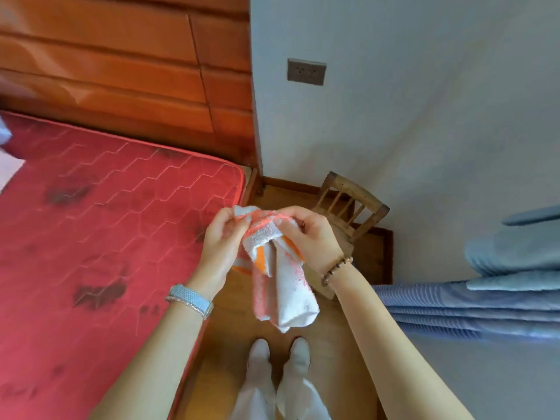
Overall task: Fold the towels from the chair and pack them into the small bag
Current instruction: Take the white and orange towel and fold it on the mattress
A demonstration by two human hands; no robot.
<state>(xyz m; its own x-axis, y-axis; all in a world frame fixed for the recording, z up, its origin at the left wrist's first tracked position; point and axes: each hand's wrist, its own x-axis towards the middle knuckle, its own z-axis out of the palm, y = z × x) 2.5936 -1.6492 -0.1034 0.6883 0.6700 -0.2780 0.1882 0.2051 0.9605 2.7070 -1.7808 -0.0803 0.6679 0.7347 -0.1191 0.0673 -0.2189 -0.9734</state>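
While both hands pinch its upper edge, the towel (285, 298) hangs bunched above the floor (231, 328).
Left hand (222, 237) and right hand (313, 237) grip it close together, just beside the mattress (91, 237) edge; recommend drawing the corners apart until the cloth hangs flat, then folding. Chair (354, 204) stands beyond, by the wall (424, 116). No bag in view.

Fluffy terry-cloth towel (281, 286), worn matt wooden chair (351, 204), quilted fabric mattress (106, 222), glossy wood floor (230, 344).
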